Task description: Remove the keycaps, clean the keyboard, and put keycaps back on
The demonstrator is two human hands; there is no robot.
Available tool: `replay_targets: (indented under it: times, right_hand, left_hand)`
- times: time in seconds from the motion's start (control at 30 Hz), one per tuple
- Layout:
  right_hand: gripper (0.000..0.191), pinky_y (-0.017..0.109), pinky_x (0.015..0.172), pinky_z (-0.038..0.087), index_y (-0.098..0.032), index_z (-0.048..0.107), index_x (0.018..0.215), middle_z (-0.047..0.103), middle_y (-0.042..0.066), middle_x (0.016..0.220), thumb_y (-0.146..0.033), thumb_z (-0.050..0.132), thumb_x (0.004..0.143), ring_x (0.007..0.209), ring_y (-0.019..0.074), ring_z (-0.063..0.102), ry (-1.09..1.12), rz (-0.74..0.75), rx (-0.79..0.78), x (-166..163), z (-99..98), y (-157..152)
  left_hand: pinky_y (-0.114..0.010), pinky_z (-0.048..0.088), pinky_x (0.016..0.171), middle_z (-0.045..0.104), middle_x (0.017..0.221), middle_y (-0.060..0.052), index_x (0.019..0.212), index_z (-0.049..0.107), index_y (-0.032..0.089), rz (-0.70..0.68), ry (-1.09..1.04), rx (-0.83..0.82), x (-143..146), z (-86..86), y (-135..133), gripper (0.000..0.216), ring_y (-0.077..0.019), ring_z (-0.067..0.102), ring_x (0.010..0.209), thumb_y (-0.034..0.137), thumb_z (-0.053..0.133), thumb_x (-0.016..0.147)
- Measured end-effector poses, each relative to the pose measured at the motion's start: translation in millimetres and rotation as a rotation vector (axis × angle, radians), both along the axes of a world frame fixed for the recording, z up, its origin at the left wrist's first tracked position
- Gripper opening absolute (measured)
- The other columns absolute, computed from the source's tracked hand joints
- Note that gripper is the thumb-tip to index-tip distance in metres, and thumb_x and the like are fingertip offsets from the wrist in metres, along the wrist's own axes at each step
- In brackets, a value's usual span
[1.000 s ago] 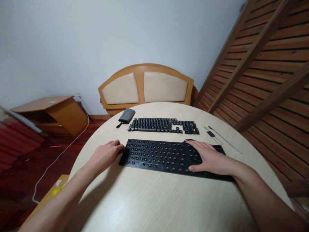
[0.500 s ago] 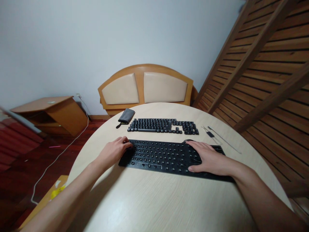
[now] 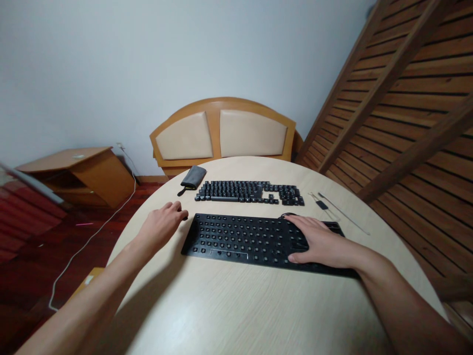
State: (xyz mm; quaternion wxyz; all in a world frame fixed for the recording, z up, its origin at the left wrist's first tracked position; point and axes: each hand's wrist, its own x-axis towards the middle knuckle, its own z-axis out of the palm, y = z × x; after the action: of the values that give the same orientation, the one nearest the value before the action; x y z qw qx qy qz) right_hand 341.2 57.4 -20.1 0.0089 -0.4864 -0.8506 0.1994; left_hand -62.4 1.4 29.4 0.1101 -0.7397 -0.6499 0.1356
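Observation:
A black keyboard with its keycaps off lies across the table, bare switch posts showing in rows. My right hand grips its right part, fingers reaching the far edge and thumb pressed on the top face. A thin black cable shows by those fingertips. Just off the keyboard's left end, my left hand is closed in a pinch on a small black keycap, mostly hidden by the fingers. Behind the keyboard, loose black keycaps sit in keyboard order, with a gap toward the right.
A grey pouch lies at the back left of the round table. On the right are a wire puller with a black handle and a thin grey rod. A wooden headboard stands behind the table.
My left hand has moved left, off the keyboard's upper left corner, with the keycap in its fingers. The right hand and the keyboard have stayed in place.

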Motion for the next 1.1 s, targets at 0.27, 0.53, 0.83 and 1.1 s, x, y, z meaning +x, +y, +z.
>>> replay_targets:
  times: [0.27, 0.53, 0.83, 1.1]
  right_hand:
    - [0.111, 0.056, 0.121, 0.027, -0.011, 0.033, 0.156, 0.038, 0.021, 0.16, -0.063, 0.074, 0.066, 0.147, 0.0436, 0.033, 0.012, -0.013, -0.007, 2, 0.0, 0]
    - [0.112, 0.054, 0.122, 0.026, -0.012, 0.034, 0.156, 0.039, 0.019, 0.16, -0.064, 0.075, 0.065, 0.147, 0.0436, 0.033, 0.022, -0.015, -0.004, 3, -4.5, 2]
    - [0.112, 0.053, 0.123, 0.026, -0.008, 0.033, 0.156, 0.036, 0.021, 0.161, -0.063, 0.073, 0.067, 0.147, 0.0417, 0.032, -0.013, -0.004, 0.004, 3, -2.6, 0]
    - [0.116, 0.054, 0.123, 0.026, -0.011, 0.032, 0.157, 0.036, 0.02, 0.161, -0.067, 0.075, 0.065, 0.148, 0.0425, 0.03, 0.027, -0.008, -0.03, 4, -2.2, 1]
  left_hand:
    - [-0.031, 0.051, 0.066, 0.066, 0.111, -0.01, 0.108, 0.073, 0.025, -0.089, -0.093, -0.034, -12, -14.3, 1, 0.032, -0.0273, 0.066, 0.099, 0.014, 0.045, 0.098]
    - [-0.031, 0.053, 0.07, 0.067, 0.114, -0.008, 0.114, 0.071, 0.026, -0.109, -0.236, -0.014, -19, -16.8, -9, 0.03, -0.0242, 0.069, 0.094, 0.022, 0.045, 0.1]
    - [-0.034, 0.055, 0.069, 0.068, 0.108, -0.009, 0.11, 0.071, 0.023, -0.105, -0.247, 0.039, -14, -23.7, -15, 0.027, -0.0262, 0.068, 0.093, 0.022, 0.046, 0.1]
    - [-0.036, 0.058, 0.075, 0.066, 0.108, -0.008, 0.117, 0.068, 0.021, -0.422, -0.408, 0.087, 47, -35.6, -9, 0.027, -0.0242, 0.066, 0.096, 0.013, 0.055, 0.095]
